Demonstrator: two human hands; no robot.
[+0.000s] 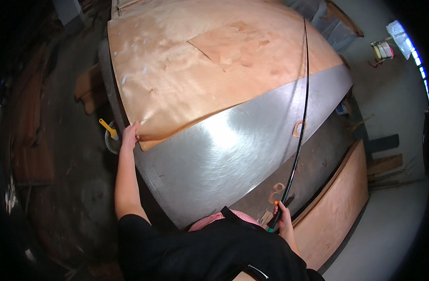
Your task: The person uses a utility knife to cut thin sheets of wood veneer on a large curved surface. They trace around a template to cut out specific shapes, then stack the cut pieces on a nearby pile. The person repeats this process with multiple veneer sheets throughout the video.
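Observation:
A large tan sheet point(191, 75), looking like leather, lies over the far part of a shiny metal table point(210, 164). Its near edge curls up slightly, and a smaller tan piece point(233, 44) rests on top. My left hand point(130, 136) is closed on the sheet's near left corner, thumb above; the fingers beneath are partly hidden. Low on the right, my right hand point(282, 218) wraps round the near end of a long black hose point(302, 126), close to an orange knob and a green ring. The hose arches up across the table and sheet.
Stacked tan sheets point(336, 210) stand at the lower right. A yellow-handled brush point(109, 129) leans in a clear container beside the table's left edge. A small tan ring-shaped offcut point(297, 129) lies on the metal. Clear plastic wrap point(336, 23) covers something at the far right.

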